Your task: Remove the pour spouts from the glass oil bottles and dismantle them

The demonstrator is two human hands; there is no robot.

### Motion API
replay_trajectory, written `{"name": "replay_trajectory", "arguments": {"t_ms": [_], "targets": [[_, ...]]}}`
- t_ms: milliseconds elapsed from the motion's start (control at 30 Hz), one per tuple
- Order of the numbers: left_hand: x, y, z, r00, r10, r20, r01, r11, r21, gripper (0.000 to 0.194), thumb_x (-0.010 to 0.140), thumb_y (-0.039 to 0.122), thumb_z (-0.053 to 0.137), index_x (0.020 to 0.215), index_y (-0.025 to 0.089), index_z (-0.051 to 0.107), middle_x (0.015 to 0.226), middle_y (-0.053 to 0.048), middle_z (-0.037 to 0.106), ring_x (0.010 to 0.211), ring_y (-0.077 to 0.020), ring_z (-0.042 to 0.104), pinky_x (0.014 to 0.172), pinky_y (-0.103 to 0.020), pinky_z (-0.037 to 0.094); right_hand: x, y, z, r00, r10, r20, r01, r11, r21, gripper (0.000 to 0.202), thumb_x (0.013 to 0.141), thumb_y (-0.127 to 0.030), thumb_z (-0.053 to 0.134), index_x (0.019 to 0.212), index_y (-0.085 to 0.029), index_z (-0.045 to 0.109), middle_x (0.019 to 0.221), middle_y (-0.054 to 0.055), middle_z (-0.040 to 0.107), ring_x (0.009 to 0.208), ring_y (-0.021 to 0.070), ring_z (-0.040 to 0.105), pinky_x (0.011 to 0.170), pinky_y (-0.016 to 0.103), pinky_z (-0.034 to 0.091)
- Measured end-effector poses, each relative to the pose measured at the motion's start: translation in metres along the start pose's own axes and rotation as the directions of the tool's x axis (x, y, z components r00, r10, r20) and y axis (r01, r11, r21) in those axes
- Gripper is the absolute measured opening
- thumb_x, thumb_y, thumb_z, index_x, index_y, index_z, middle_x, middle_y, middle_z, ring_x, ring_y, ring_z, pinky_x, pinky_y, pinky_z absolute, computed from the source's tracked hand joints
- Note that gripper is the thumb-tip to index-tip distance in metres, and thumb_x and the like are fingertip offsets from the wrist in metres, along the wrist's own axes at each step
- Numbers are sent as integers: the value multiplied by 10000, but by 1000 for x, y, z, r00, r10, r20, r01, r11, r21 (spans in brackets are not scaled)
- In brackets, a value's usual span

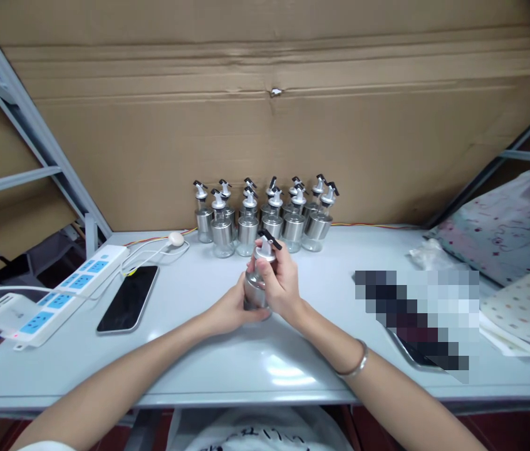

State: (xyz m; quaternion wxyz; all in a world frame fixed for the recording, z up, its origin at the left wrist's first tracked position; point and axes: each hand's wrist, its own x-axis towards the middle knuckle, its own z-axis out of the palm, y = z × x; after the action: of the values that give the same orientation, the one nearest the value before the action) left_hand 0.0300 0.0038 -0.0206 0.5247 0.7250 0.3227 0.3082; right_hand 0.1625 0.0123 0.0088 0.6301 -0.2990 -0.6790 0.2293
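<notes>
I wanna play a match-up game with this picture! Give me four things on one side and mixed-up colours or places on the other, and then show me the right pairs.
Things:
1. Glass-and-metal pourer bottle nearest the person
2. Power strip
3. Smartphone on the left
4. Bangle

Clues:
A. Lying flat, dark screen up
B. Held in the left hand and right hand
C. Silvery, around the right forearm
D. White with blue panels

Right pairs: 1-B, 2-D, 3-A, 4-C
</notes>
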Motion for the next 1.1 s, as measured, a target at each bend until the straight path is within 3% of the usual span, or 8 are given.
{"name": "replay_trajectory", "arguments": {"t_ms": [267,500,667,800,933,1033,1100], "targets": [[-1,2,-1,1000,-12,23,12,1000,7,707,750,266,681,1350,172,319,1316,-139,481,1167,-291,489,960,-440,418,3,-7,-2,998,61,7,-62,997,43,264,912,-429,458,1087,-234,485,657,-19,617,583,155,597,555,286,474],[0,1,0,1000,19,-9,-18,999,39,935,727,304,712,1456,197,138,1392,-151,412,1299,-313,376,1060,-462,332,6,-12,-2,995,100,10,-101,993,65,299,932,-485,390,1062,-225,459,637,-20,598,556,148,583,510,268,452],[0,3,0,999,39,-24,-37,997,69,890,726,291,706,1440,207,181,1411,-126,396,1311,-300,357,1082,-451,307,9,-11,-2,988,156,4,-155,980,126,338,917,-538,385,1027,-229,470,634,-16,601,565,159,597,538,288,472],[-1,0,-1,999,34,-30,-31,996,89,829,725,306,703,1403,187,241,1353,-126,452,1236,-293,429,1031,-436,359,10,-14,0,980,198,5,-195,960,201,364,909,-569,379,1013,-232,469,601,-37,589,528,134,566,525,268,463],[-2,-4,-3,999,40,-26,-37,993,113,681,724,307,697,1300,164,364,1289,-116,501,1174,-277,472,999,-409,377,14,-22,2,943,331,19,-311,863,398,438,864,-657,369,998,-243,419,582,-56,599,497,132,589,480,249,463],[-2,-3,-3,995,67,-77,-57,991,118,652,701,321,718,1252,169,403,1280,-109,505,1179,-269,465,1013,-391,355,23,-23,0,902,426,-70,-329,784,526,468,823,-691,406,958,-243,392,632,-43,641,509,142,628,496,260,498],[0,-1,-5,982,65,-175,-48,994,101,645,680,356,730,1215,172,421,1252,-105,519,1162,-266,475,999,-383,363,30,-19,-5,877,444,-185,-280,783,555,469,797,-686,456,928,-240,391,666,-33,660,515,138,638,511,259,512]]}}
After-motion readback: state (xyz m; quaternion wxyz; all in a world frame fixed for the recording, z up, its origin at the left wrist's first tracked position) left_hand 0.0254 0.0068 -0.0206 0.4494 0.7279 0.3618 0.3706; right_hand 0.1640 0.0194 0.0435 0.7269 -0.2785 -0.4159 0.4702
